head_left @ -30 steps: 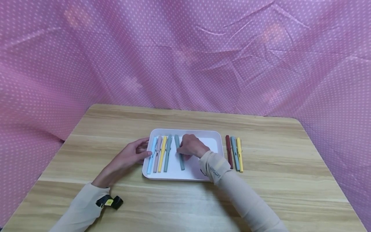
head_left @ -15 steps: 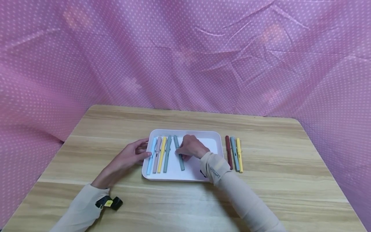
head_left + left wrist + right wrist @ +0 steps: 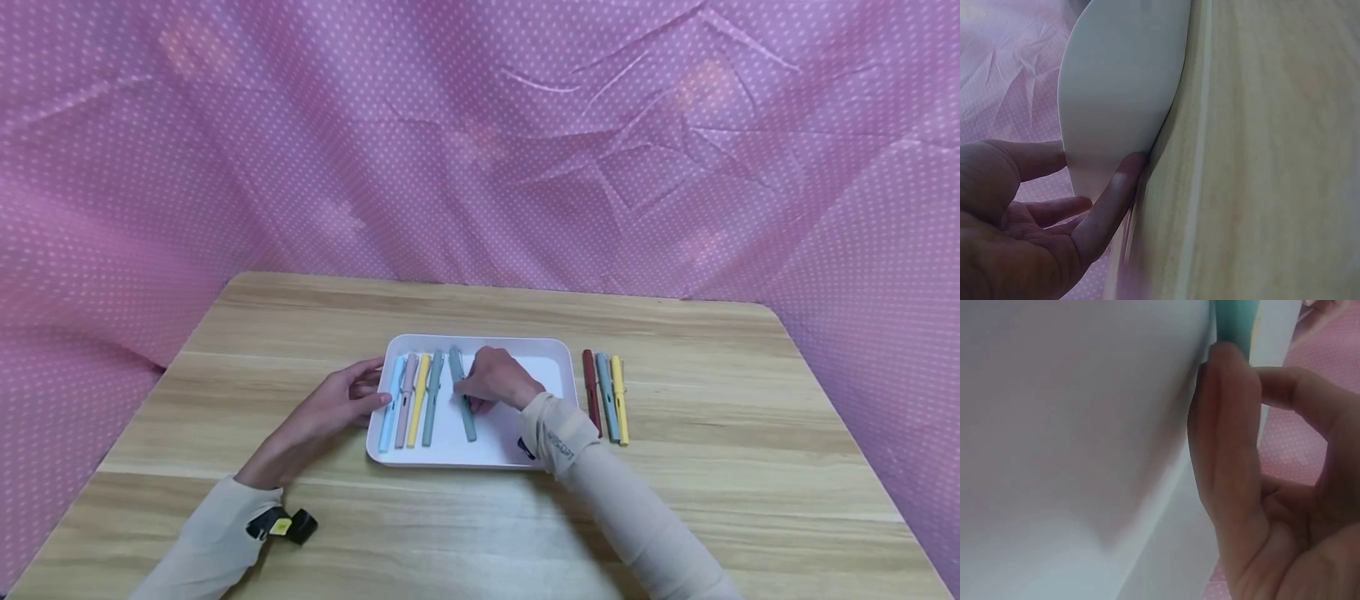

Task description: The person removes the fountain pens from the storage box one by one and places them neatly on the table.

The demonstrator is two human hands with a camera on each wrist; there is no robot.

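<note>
My right hand (image 3: pixel 498 379) pinches a grey-green capped pen (image 3: pixel 469 425) inside the white tray (image 3: pixel 495 454). That pen leans a little, its upper end toward the left. In the right wrist view the thumb and fingers close on the green pen (image 3: pixel 1235 322) near the tray wall. My left hand (image 3: pixel 345 396) holds the tray's left edge, with fingers against the outer wall in the left wrist view. Along the tray's left side lie a light blue pen (image 3: pixel 392 408), a mauve pen (image 3: pixel 407 404), a yellow pen (image 3: pixel 419 404) and another green pen (image 3: pixel 432 400), roughly parallel.
Right of the tray, on the wooden table (image 3: pixel 735 433), a dark red pen (image 3: pixel 591 387), a blue-grey pen (image 3: pixel 607 396) and a yellow pen (image 3: pixel 619 400) lie side by side. A pink dotted cloth (image 3: pixel 480 167) hangs behind the table.
The pen in my right hand has shifted slightly left in the tray. My left hand stays at the tray edge, and the other pens keep their places.
</note>
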